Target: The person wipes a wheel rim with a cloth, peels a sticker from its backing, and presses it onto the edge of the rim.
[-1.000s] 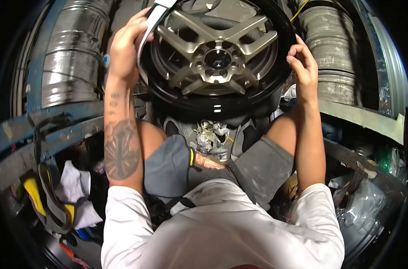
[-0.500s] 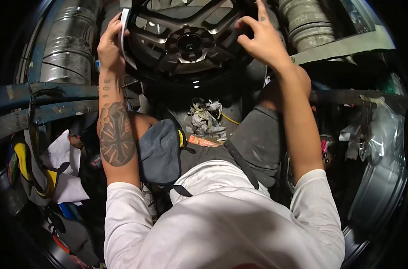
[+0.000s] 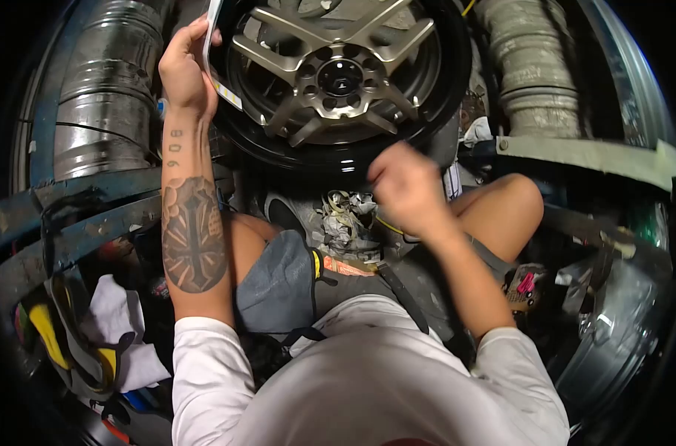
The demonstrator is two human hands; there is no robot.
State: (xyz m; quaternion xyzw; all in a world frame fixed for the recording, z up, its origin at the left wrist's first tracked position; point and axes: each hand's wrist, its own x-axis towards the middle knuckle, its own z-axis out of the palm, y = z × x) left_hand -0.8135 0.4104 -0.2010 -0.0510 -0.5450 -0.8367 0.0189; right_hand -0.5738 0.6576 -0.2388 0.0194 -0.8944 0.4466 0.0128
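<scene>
My left hand point(image 3: 186, 63) is closed around the edge of a thin white strip point(image 3: 227, 97) with small yellowish squares on its lower end. The strip reaches over the left side of a wheel rim point(image 3: 345, 157), which has bronze-grey spokes, a dark centre cap and a glossy black outer ring. My right hand point(image 3: 410, 186) is smeared by motion just below the rim's lower right edge. Its fingers cannot be made out, and nothing shows clearly in it. A dark grey cloth pouch point(image 3: 275, 286) with yellow trim lies over my lap.
Stacked metal rims point(image 3: 104, 97) stand on the left, and more worn rims point(image 3: 538, 82) on the right. Metal rails point(image 3: 587, 157) run along both sides. Crumpled scraps point(image 3: 349, 223) lie between my legs. White cloths point(image 3: 119, 316) hang at the left.
My right hand has come down and inward from the rim's upper right side. The rim appears lower and brighter in view. My left hand still grips the strip.
</scene>
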